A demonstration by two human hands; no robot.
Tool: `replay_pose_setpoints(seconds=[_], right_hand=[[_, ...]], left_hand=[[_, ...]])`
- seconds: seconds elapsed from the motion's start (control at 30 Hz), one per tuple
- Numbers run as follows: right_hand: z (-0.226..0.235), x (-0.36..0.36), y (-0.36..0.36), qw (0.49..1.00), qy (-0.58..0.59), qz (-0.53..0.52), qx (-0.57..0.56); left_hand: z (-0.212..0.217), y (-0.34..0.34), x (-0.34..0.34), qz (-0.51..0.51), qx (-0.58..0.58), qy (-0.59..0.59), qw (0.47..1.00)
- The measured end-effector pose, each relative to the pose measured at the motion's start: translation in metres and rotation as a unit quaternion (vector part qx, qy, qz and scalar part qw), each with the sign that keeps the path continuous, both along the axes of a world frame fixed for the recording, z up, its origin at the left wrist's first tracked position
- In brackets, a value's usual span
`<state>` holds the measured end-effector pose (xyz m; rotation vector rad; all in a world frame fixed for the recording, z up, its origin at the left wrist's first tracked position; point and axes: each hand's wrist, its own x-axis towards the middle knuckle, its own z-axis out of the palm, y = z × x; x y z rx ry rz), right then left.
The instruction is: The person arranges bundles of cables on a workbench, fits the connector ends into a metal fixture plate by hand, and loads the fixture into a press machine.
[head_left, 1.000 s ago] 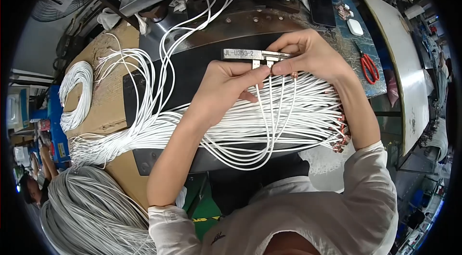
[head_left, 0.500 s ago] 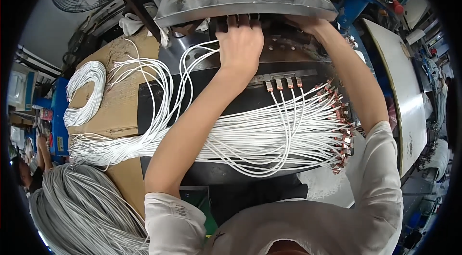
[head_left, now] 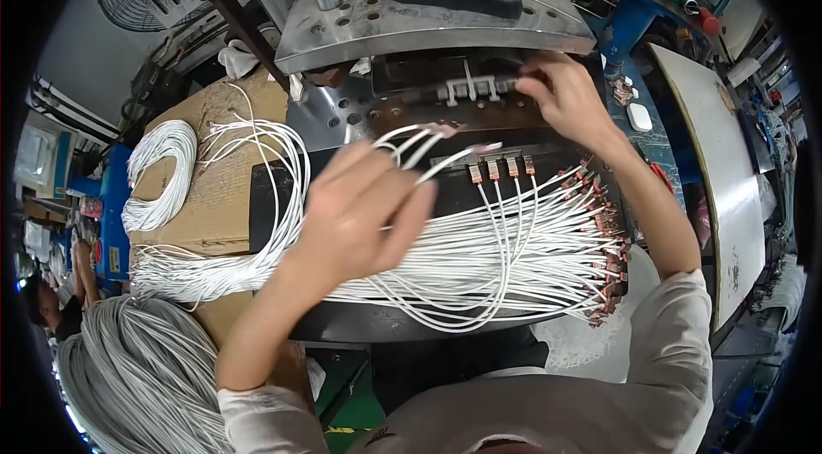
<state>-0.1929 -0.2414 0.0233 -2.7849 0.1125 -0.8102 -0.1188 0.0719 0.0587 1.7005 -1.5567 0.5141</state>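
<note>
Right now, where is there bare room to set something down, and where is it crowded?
Bare: the cardboard between the white cable coil and the loose cables; also much of the pale panel right of the blue bench. Crowded: the black board, mostly under the white cable bundle.

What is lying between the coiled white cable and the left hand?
In the head view: brown cardboard, black surface, then white cables beside the left hand.

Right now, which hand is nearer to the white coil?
Left. The left hand is to the right of the white coil, over the cables; the right hand is much farther right, by the metal fixture.
</note>
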Motion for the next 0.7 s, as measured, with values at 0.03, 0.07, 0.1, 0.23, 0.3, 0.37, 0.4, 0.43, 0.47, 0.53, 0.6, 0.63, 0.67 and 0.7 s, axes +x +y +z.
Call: replay_pose_setpoints(seconds=[0.03, 0.07, 0.1, 0.23, 0.3, 0.37, 0.4, 0.43, 0.47, 0.53, 0.6, 0.63, 0.67, 0.7], right_hand=[[0.003, -0.017, 0.006, 0.998, 0.063, 0.010, -0.001], [0.002, -0.020, 0.006, 0.998, 0.062, 0.009, 0.004], [0.005, -0.021, 0.008, 0.997, 0.071, 0.013, -0.022], [0.023, 0.016, 0.036, 0.985, 0.135, 0.087, 0.064], [0.038, 0.003, 0.035, 0.956, 0.190, 0.117, 0.192], [0.068, -0.025, 0.028, 0.931, 0.266, 0.130, 0.216], [0.070, -0.033, 0.021, 0.915, 0.304, 0.137, 0.229], [0.063, -0.040, 0.013, 0.914, 0.308, 0.130, 0.232], [0.052, -0.049, -0.001, 0.935, 0.287, 0.129, 0.163], [0.040, -0.064, -0.010, 0.960, 0.236, 0.148, 0.022], [0.034, -0.067, 0.002, 0.957, 0.260, 0.129, 0.011], [0.029, -0.064, 0.011, 0.954, 0.278, 0.114, 0.003], [0.027, -0.061, 0.018, 0.950, 0.295, 0.099, -0.005], [0.025, -0.059, 0.024, 0.950, 0.295, 0.102, -0.004]], left_hand=[[0.000, 0.032, 0.024, -0.012, -0.012, -0.036, 0.999], [-0.002, 0.066, 0.049, 0.138, 0.054, 0.054, 0.988], [0.001, 0.075, 0.076, 0.200, -0.011, 0.243, 0.949], [-0.009, 0.115, 0.156, 0.525, 0.180, -0.014, 0.832], [-0.009, 0.059, 0.101, 0.395, 0.106, -0.075, 0.910], [0.005, 0.036, 0.025, 0.316, 0.131, 0.008, 0.940], [0.002, 0.043, 0.001, 0.290, 0.151, 0.042, 0.944], [0.001, 0.050, -0.015, 0.262, 0.169, 0.073, 0.947], [-0.003, 0.040, -0.028, 0.205, 0.181, 0.076, 0.959], [-0.002, 0.009, -0.067, 0.108, 0.180, 0.064, 0.976], [-0.011, -0.035, -0.090, 0.048, 0.184, 0.057, 0.980], [-0.016, -0.045, -0.096, 0.042, 0.205, 0.061, 0.976], [-0.019, -0.047, -0.098, 0.043, 0.207, 0.061, 0.976], [-0.024, -0.049, -0.098, 0.048, 0.231, 0.069, 0.969]])
